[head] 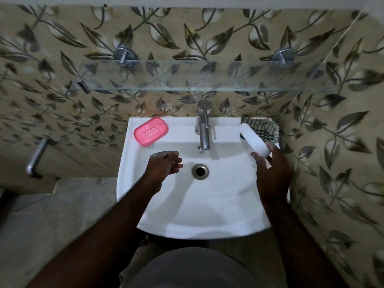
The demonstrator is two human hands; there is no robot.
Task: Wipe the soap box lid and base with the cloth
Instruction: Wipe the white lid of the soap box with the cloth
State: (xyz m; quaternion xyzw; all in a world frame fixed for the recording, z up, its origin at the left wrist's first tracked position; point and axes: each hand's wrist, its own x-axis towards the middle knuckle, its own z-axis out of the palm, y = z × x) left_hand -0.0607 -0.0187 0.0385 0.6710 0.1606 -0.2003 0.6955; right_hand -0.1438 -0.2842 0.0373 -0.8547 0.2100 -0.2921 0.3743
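White plastic, the soap box lid (254,139) is gripped at its near end by our right hand (272,171); our left hand (164,165) hangs loosely curled, holding nothing, over the sink (187,215). Beyond the left lies the pink base (151,131); beyond the right, the striped cloth (264,129). Behind stand leaf-patterned tiles (207,38).

A white sink (195,215) carries a pink soap box base (151,131) on its far left ledge, a chrome tap (203,125) at the far middle, and a striped cloth (264,127) bunched on its far right corner.
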